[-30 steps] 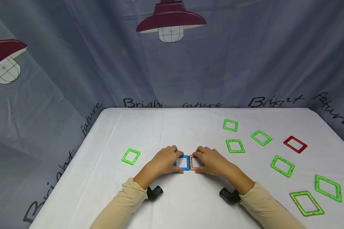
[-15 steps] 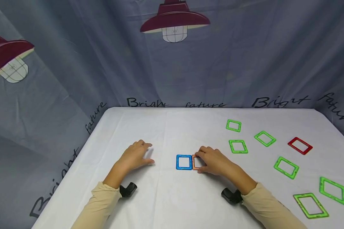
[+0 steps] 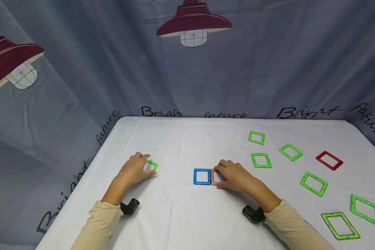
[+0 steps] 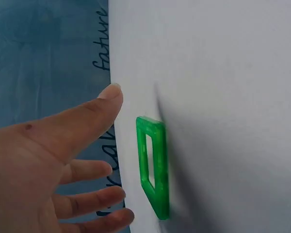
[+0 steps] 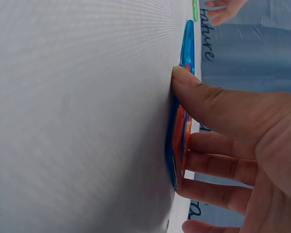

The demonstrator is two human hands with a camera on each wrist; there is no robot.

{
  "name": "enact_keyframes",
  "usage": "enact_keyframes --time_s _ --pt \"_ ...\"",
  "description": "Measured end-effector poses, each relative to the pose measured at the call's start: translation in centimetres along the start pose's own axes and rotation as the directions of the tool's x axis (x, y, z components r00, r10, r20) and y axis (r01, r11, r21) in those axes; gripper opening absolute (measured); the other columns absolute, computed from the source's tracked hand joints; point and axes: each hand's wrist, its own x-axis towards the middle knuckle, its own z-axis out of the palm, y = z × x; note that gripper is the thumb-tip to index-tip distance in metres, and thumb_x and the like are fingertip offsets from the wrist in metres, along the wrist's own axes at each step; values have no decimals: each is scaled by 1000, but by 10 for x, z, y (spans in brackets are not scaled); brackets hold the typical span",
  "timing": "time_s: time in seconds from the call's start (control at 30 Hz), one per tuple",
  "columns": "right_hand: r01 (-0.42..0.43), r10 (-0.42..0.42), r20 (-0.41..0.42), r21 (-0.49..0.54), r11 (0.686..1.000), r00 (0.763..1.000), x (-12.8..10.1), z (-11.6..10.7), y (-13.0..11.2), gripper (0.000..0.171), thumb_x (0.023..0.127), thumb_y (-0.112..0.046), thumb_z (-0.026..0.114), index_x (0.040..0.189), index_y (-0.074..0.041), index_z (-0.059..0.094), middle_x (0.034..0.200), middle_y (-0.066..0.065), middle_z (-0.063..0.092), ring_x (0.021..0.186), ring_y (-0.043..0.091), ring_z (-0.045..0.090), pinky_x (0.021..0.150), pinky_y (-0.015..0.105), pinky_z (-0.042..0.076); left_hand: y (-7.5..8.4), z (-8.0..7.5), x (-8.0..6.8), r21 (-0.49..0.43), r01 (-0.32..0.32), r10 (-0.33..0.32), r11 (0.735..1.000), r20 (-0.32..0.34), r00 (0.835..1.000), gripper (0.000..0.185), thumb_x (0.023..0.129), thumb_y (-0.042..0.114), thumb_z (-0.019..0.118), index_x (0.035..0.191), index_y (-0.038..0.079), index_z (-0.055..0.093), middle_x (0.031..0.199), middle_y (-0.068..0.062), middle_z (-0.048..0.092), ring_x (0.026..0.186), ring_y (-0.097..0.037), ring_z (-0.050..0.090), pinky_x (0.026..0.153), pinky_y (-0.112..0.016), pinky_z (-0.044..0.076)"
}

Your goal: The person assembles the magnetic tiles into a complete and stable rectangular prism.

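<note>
My left hand (image 3: 132, 171) hovers over a green square magnetic tile frame (image 4: 160, 165) on the left of the table, thumb and fingers spread on either side. In the left wrist view a gap shows between the thumb and the tile. Mid-table, my right hand (image 3: 236, 177) pinches an orange tile frame (image 3: 212, 177) between thumb and fingers. The orange tile's left edge meets a blue square tile frame (image 3: 202, 183), which lies flat. A blue layer shows beneath the orange tile in the right wrist view. My fingers hide part of the orange tile.
On the right lie several green tile frames, among them a near one (image 3: 340, 237) and a far one (image 3: 257, 142), plus a red tile frame (image 3: 338, 166). A white cloth covers the table (image 3: 181, 215). A grey printed curtain (image 3: 253, 69) hangs behind.
My left hand has let go of the blue tile and moved left to the green tile. My right hand stays on the orange tile. The head view has shifted slightly.
</note>
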Motion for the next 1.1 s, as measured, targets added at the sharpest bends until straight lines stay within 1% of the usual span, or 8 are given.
enact_keyframes --time_s 0.13,0.23,0.5,0.6,0.7,0.83,0.93,1.1 --pt "0 0 -5 5 1000 1000 -1 0 0 57 70 -35 77 115 -3 60 107 6 56 99 22 52 79 42 47 -3 3 1 -3 34 -34 999 40 999 78 77 48 67 131 -3 43 116 -22 48 101 -35 48 79 -48 47" --pt "1 -1 -3 4 1000 1000 -1 0 0 57 71 -34 76 115 -3 60 107 6 56 100 22 52 79 43 47 -3 5 2 -2 54 -53 999 56 997 81 77 49 66 131 -6 43 116 -24 47 102 -37 48 80 -49 47" --pt "-7 7 7 3 1000 1000 -1 1 -1 58 70 -36 76 116 -4 60 108 6 56 102 23 52 81 43 47 -2 10 6 24 36 -38 999 68 997 73 79 39 68 129 -7 44 113 -26 49 98 -35 51 79 -47 48" --pt "-4 4 7 1 1000 1000 -1 0 0 58 70 -36 76 116 -4 60 109 6 56 102 23 52 81 43 47 0 10 7 29 21 -22 999 59 998 70 78 37 69 127 -8 46 110 -25 50 94 -33 52 77 -47 48" --pt "-2 2 2 0 1000 1000 -1 0 -1 58 70 -36 77 116 -4 60 109 6 56 101 23 52 80 42 47 2 10 7 13 4 -4 1000 46 999 69 77 34 69 127 -7 46 108 -24 50 92 -31 51 77 -46 48" --pt "1 -1 -4 2 1000 1000 -1 -1 -2 57 70 -35 77 115 -4 60 107 5 56 99 21 52 78 41 47 6 9 7 -9 -16 16 1000 25 1000 72 74 29 69 131 -7 42 112 -27 49 98 -35 49 81 -47 47" --pt "2 -2 -7 -1 1000 1000 -1 -1 -2 57 70 -34 77 115 -3 60 106 5 56 98 21 52 78 41 47 11 8 6 -1 -35 35 999 4 999 75 73 27 70 132 -7 40 114 -27 50 102 -38 48 85 -48 46" --pt "4 -5 -16 -19 1000 1000 -2 0 -1 57 70 -34 77 115 -3 60 105 5 56 96 21 52 77 40 48 21 4 7 8 -88 89 996 -34 995 73 72 26 71 133 -2 42 113 -23 54 100 -35 49 82 -45 48"
